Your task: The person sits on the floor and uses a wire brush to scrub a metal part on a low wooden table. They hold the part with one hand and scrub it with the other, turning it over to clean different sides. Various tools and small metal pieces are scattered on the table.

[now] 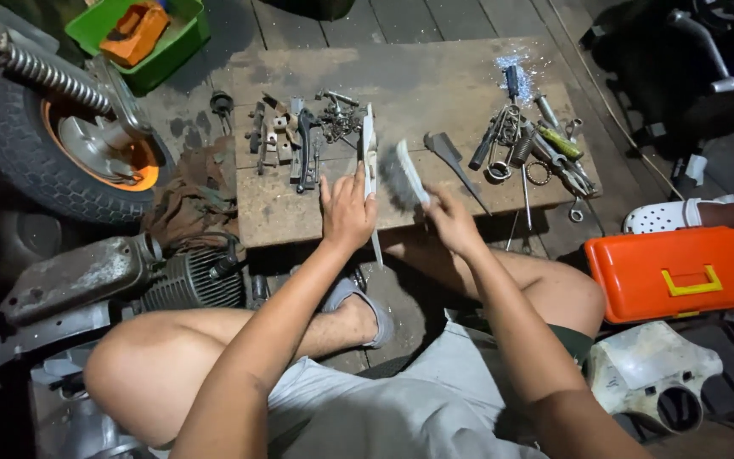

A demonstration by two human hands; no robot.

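Observation:
My left hand [347,212] lies near the front edge of a low wooden board [418,85], fingers pressed against a long pale metal strip [369,153] that stands on its edge. My right hand [452,223] grips the handle of a wire brush [403,174], whose bristles are blurred and sit just right of the strip. A grey curved lever [452,157] lies beside the brush.
Small dark metal parts [295,136] lie at the board's left, wrenches and tools [528,140] at its right. A wheel with an orange hub [65,144] and a green bin [150,34] are at left, an engine [121,285] below, an orange toolbox [673,274] at right.

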